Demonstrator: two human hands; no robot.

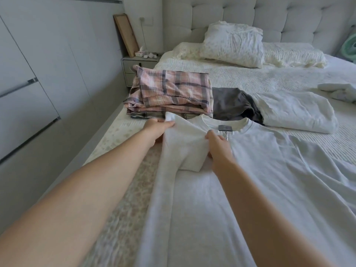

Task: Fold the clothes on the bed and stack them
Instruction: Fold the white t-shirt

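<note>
A pale grey-white cotton T-shirt [240, 180] lies spread flat across the lower middle and right of the frame, its round collar with a small grey label toward the middle. Its one side is folded in over the body, and the short sleeve lies on top of that fold, just left of centre.

My left hand [154, 130] is at the shoulder end of the fold, left of centre; its fingers [169, 124] pinch the sleeve's upper corner, thumb over the cloth, the rest tucked beneath. My right hand [219, 147] sits just right of the sleeve, below the collar; its fingers [210, 136] are curled and nip the sleeve's inner edge against the shirt body. The sleeve stretches between the two hands.

Beyond the left hand, in the upper middle-left, a folded pile of pink, grey and cream plaid clothes [169, 93] rests on the white ribbed bedspread [269, 78]. Just right of it lies a crumpled dark grey garment [233, 105], partly under a loosely folded white garment [294, 110]. A rumpled white pillow [233, 43] leans on the tufted headboard [289, 18] at the top.
</note>
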